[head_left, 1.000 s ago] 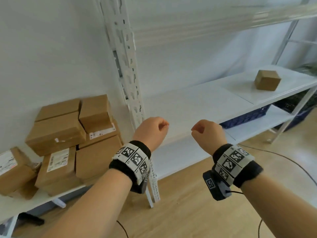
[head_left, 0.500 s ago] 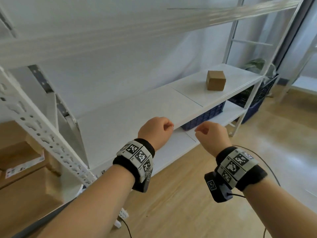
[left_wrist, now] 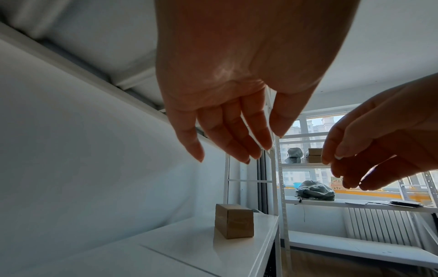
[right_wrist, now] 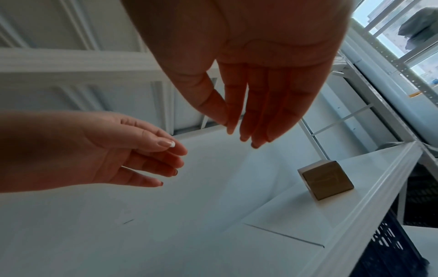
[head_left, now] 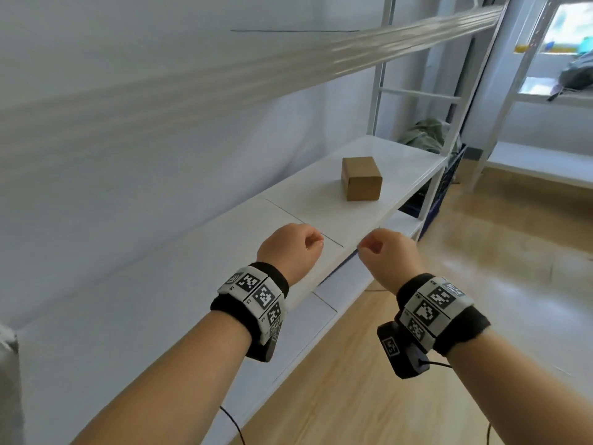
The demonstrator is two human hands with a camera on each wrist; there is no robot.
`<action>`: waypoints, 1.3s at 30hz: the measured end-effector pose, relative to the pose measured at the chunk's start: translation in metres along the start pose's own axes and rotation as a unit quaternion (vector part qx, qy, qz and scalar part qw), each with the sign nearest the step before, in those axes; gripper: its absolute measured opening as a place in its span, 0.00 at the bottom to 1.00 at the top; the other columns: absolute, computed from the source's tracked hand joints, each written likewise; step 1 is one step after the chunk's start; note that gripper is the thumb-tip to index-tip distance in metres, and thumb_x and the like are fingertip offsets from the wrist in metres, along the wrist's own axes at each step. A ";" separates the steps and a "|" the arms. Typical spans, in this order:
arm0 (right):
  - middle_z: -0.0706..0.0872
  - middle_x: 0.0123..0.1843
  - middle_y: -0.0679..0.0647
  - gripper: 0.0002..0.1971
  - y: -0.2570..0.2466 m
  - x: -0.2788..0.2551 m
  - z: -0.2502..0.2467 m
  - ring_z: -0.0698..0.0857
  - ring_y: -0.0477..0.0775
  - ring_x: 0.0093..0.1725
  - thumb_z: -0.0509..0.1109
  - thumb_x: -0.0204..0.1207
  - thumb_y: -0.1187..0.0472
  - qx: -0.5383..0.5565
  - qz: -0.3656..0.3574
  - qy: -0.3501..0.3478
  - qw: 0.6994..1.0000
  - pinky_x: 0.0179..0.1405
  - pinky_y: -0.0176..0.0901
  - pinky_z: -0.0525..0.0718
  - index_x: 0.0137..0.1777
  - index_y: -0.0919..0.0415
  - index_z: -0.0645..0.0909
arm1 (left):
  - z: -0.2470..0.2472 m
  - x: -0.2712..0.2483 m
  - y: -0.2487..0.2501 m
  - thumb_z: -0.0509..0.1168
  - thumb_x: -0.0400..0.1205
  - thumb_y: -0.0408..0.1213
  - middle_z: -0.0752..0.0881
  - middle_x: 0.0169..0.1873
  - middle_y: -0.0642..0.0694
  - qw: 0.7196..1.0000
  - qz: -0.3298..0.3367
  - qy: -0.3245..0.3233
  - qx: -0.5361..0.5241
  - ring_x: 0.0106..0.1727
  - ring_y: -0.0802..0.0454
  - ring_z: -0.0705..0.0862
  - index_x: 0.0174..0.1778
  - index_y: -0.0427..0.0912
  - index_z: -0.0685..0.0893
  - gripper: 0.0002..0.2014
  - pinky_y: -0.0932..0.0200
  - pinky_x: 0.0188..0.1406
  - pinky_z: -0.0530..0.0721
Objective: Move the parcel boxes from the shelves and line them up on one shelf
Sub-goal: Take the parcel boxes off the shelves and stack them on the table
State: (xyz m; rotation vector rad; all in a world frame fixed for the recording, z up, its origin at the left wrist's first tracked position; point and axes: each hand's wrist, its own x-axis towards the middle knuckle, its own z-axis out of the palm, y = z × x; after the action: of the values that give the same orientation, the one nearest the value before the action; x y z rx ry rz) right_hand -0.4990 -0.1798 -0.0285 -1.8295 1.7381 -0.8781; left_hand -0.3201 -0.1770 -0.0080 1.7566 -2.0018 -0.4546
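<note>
A small plain brown cardboard box [head_left: 361, 178] sits upright and alone on the white shelf [head_left: 321, 203], toward its far end, near the front edge.

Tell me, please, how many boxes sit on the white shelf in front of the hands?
1: a box alone toward the far end of the shelf, beyond both hands.

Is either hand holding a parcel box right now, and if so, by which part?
Nothing is held. The left hand and right hand hang loosely curled, short of the small box on the shelf.
</note>
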 end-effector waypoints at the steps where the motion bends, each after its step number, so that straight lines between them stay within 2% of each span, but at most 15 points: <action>1: 0.83 0.39 0.46 0.05 0.001 0.015 0.001 0.81 0.46 0.40 0.64 0.76 0.62 -0.001 0.004 0.001 1.000 0.36 0.35 0.76 0.43 0.54 0.82 | 0.000 0.018 -0.002 0.60 0.82 0.43 0.87 0.51 0.52 1.000 0.002 -0.003 0.000 0.53 0.52 0.83 0.53 0.49 0.85 0.10 0.53 0.55 0.82; 6: 0.85 0.42 0.47 0.07 0.019 0.077 0.001 0.82 0.46 0.41 0.64 0.76 0.62 -0.001 0.033 -0.002 0.999 0.38 0.34 0.78 0.50 0.56 0.83 | 0.010 0.090 -0.003 0.61 0.82 0.42 0.87 0.51 0.51 1.000 0.008 -0.018 -0.001 0.53 0.51 0.84 0.54 0.48 0.85 0.10 0.52 0.56 0.82; 10: 0.85 0.48 0.49 0.10 0.039 0.127 -0.002 0.82 0.48 0.46 0.65 0.75 0.62 0.000 0.042 -0.004 0.999 0.47 0.39 0.80 0.55 0.57 0.82 | 0.030 0.142 -0.005 0.61 0.82 0.43 0.86 0.53 0.51 0.999 0.002 -0.037 -0.005 0.55 0.52 0.83 0.57 0.47 0.84 0.12 0.53 0.57 0.82; 15: 0.78 0.60 0.50 0.15 0.074 0.206 -0.007 0.81 0.48 0.50 0.66 0.75 0.61 -0.011 0.030 -0.025 0.999 0.53 0.39 0.79 0.62 0.56 0.78 | 0.061 0.214 -0.003 0.61 0.82 0.44 0.86 0.54 0.50 0.999 -0.033 -0.040 -0.008 0.56 0.51 0.83 0.59 0.48 0.84 0.12 0.53 0.59 0.81; 19: 0.77 0.61 0.53 0.19 0.110 0.278 -0.016 0.80 0.50 0.50 0.67 0.74 0.60 -0.021 0.028 -0.053 0.998 0.52 0.40 0.78 0.66 0.57 0.75 | 0.091 0.277 0.005 0.62 0.81 0.43 0.85 0.57 0.49 0.996 -0.081 -0.032 0.002 0.59 0.50 0.82 0.63 0.47 0.82 0.15 0.53 0.61 0.79; 21: 0.77 0.62 0.54 0.21 0.128 0.313 -0.021 0.80 0.52 0.52 0.68 0.74 0.60 -0.020 0.040 -0.074 0.996 0.51 0.40 0.78 0.68 0.57 0.73 | 0.107 0.308 0.008 0.62 0.81 0.44 0.83 0.59 0.48 0.993 -0.109 -0.049 0.022 0.60 0.49 0.81 0.66 0.47 0.80 0.17 0.52 0.62 0.79; 24: 0.76 0.67 0.55 0.26 0.153 0.358 -0.019 0.80 0.53 0.59 0.68 0.75 0.57 -0.030 0.047 -0.119 0.991 0.54 0.41 0.79 0.73 0.55 0.68 | 0.127 0.351 0.007 0.61 0.81 0.45 0.80 0.64 0.45 0.980 -0.161 -0.091 0.068 0.65 0.45 0.78 0.71 0.45 0.75 0.21 0.49 0.65 0.77; 27: 0.74 0.71 0.56 0.32 0.171 0.393 -0.011 0.78 0.55 0.65 0.68 0.76 0.57 -0.040 0.036 -0.178 0.983 0.58 0.42 0.76 0.78 0.53 0.61 | 0.143 0.383 0.004 0.62 0.80 0.47 0.78 0.65 0.41 0.967 -0.207 -0.108 0.102 0.66 0.41 0.77 0.68 0.41 0.75 0.22 0.45 0.64 0.77; 30: 0.74 0.70 0.56 0.35 0.181 0.414 -0.001 0.76 0.57 0.66 0.68 0.76 0.59 -0.037 0.027 -0.224 0.974 0.59 0.43 0.75 0.80 0.52 0.56 | 0.155 0.400 0.001 0.62 0.80 0.48 0.77 0.63 0.40 0.959 -0.232 -0.116 0.118 0.63 0.39 0.77 0.63 0.40 0.75 0.20 0.46 0.60 0.78; 33: 0.80 0.64 0.56 0.37 0.192 0.430 0.014 0.79 0.59 0.60 0.69 0.73 0.62 -0.019 0.020 -0.238 0.971 0.57 0.48 0.79 0.80 0.50 0.56 | 0.168 0.413 -0.001 0.62 0.79 0.47 0.78 0.58 0.41 0.959 -0.240 -0.113 0.104 0.59 0.39 0.79 0.55 0.42 0.76 0.15 0.46 0.56 0.80; 36: 0.82 0.56 0.55 0.32 0.197 0.434 0.025 0.82 0.60 0.54 0.68 0.72 0.63 -0.008 0.025 -0.245 0.969 0.46 0.45 0.78 0.75 0.53 0.61 | 0.175 0.416 0.001 0.62 0.79 0.46 0.79 0.55 0.43 0.961 -0.242 -0.108 0.083 0.57 0.40 0.80 0.57 0.44 0.77 0.14 0.46 0.56 0.80; 39: 0.82 0.57 0.55 0.28 0.198 0.431 0.030 0.81 0.59 0.55 0.66 0.71 0.65 -0.002 0.028 -0.237 0.971 0.47 0.43 0.77 0.72 0.57 0.65 | 0.178 0.410 0.003 0.63 0.79 0.45 0.79 0.53 0.43 0.963 -0.244 -0.093 0.066 0.55 0.41 0.80 0.55 0.43 0.78 0.13 0.47 0.54 0.81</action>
State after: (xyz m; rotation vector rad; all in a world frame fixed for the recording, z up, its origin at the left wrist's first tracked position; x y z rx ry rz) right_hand -0.6170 -0.6282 -0.1337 -1.7991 1.4751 -0.3697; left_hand -0.4565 -0.5888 -0.1137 2.3801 -1.7325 -0.6739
